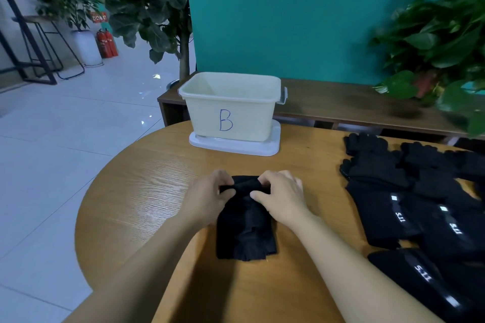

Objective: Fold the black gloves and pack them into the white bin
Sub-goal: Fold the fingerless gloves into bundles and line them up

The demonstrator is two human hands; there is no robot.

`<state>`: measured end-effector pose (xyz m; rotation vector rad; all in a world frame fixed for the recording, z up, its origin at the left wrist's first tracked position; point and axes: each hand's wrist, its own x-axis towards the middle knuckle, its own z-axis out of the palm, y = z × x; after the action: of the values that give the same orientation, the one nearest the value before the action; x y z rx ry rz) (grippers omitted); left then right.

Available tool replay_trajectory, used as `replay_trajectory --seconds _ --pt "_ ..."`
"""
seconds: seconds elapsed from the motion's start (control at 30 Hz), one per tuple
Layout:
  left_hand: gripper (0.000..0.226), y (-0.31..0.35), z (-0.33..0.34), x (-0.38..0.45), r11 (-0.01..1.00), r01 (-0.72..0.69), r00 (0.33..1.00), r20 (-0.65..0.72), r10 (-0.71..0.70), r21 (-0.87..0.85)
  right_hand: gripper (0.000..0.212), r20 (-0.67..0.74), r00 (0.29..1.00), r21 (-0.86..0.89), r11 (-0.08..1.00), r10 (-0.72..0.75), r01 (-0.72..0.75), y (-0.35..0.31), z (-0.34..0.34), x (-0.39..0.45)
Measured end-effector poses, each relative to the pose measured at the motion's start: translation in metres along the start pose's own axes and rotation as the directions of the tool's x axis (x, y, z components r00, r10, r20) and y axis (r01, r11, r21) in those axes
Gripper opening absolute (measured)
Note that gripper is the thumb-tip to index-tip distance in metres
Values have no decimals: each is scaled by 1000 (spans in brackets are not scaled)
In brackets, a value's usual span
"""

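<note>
Hands [210,195] [282,191] both pinching folded black glove [245,228] edge.

Single head-worn view, looking forward and down, close over a round wooden table [147,191], wide-angle.

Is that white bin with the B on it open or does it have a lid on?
Open. The white bin has no lid on top; its inner walls show, and it stands on what looks like its lid. Its floor is hidden.
</note>
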<state>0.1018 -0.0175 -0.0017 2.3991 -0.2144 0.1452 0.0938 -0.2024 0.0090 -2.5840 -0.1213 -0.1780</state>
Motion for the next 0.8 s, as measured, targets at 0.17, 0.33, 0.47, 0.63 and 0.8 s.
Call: replay_trajectory --seconds 0.17,0.33,0.47,0.63,0.8 --pt "13 29 -28 -17 962 -59 998 -30 53 -267 8 -34 998 476 879 56 -33 -9 -20 -21" --pt "14 66 -47 -33 946 -120 989 -116 89 -302 11 -122 989 653 757 89 12 -23 -60 -49" --pt "17 92 -53 -47 938 -165 980 -160 121 -305 8 -188 977 661 748 97 53 -30 -86 -69" --pt "18 109 -53 -60 943 -177 973 -192 125 -283 6 -241 960 619 785 145 37 -28 -102 -85" --pt "7 125 -38 -76 948 -244 959 -198 204 -204 8 -388 910 478 876 148 61 -30 -104 -93"
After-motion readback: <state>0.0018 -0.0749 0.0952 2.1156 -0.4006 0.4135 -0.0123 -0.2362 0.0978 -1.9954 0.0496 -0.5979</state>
